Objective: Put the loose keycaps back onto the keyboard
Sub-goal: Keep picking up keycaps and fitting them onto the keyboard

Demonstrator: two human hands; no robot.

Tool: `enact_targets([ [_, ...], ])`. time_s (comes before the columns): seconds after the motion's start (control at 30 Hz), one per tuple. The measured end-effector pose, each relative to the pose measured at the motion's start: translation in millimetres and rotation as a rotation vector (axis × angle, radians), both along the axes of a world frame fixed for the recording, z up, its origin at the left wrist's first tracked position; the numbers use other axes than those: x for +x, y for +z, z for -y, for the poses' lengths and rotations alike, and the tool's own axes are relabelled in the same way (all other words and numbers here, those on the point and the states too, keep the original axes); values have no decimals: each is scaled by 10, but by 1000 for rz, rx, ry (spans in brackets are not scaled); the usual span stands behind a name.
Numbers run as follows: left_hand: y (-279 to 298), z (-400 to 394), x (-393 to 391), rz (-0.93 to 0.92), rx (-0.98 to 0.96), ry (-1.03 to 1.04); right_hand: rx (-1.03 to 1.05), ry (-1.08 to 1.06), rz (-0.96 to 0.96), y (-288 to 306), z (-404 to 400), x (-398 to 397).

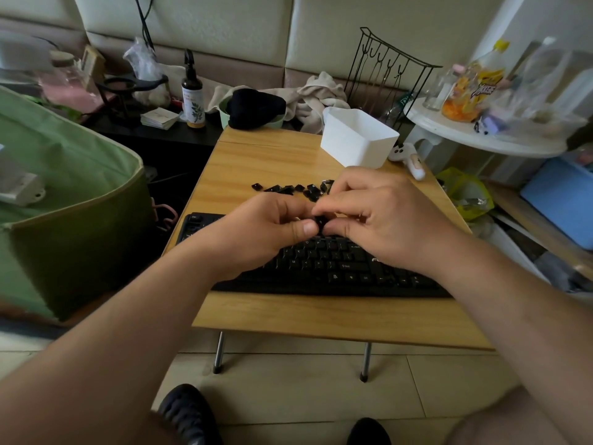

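A: Dim, flat indoor light; strongest on the padded wall (369,30) at top. Soft sheen on the counter (272,162), no hard glare.

B: Shadows?

A: Faint and diffuse; deepest under the hands (321,226), where the keyboard (337,268) goes nearly black, legends barely legible.

B: Sharpness?

A: Centre fairly crisp. Wide-angle bowing toward the edges; smeared blur on the bottles (481,81) at upper right and the green bag (64,187) at left. Forearms soft at bottom.
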State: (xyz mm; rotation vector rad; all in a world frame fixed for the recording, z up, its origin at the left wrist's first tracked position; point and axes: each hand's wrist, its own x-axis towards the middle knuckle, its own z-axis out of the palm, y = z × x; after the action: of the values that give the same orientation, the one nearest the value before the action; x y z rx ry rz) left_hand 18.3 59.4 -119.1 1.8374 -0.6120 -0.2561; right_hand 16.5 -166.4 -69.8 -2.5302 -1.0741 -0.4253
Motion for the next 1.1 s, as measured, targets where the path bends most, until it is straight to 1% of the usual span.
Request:
enact_targets([
  [0.07,35,-1,1,-10,-40,47,30,-57,-59,74,3,37],
  [0.13,53,-53,43,44,-5,205,82,-162,-120,123,68,140],
  [0.2,33,-150,102,169,157,376,111,-297,-232,112,172,291],
  [0.23,4,-204,137,228,253,424,103,-354,-317,76,214,362],
  [0.3,-85,-293,216,285,399,466,66,-400,-516,-37,254,469],
  [0.37,-178,-364,271,299,519,454,23,-397,-634,-146,257,532],
  [0.47,-205,-456,296,277,642,446,-40,-402,-664,-220,263,579],
  [0.6,-193,-568,294,239,687,476,-67,-385,-700,-260,296,600],
  [0.73,-167,-747,324,154,676,560,2,-369,-689,-268,176,622],
  [0.83,-182,-808,325,117,681,569,9,-331,-660,-246,14,664],
  [1.0,-199,-777,320,126,674,577,-6,-342,-646,-272,-43,700],
  [1.1,-198,-690,308,180,646,566,6,-371,-647,-315,39,668],
])
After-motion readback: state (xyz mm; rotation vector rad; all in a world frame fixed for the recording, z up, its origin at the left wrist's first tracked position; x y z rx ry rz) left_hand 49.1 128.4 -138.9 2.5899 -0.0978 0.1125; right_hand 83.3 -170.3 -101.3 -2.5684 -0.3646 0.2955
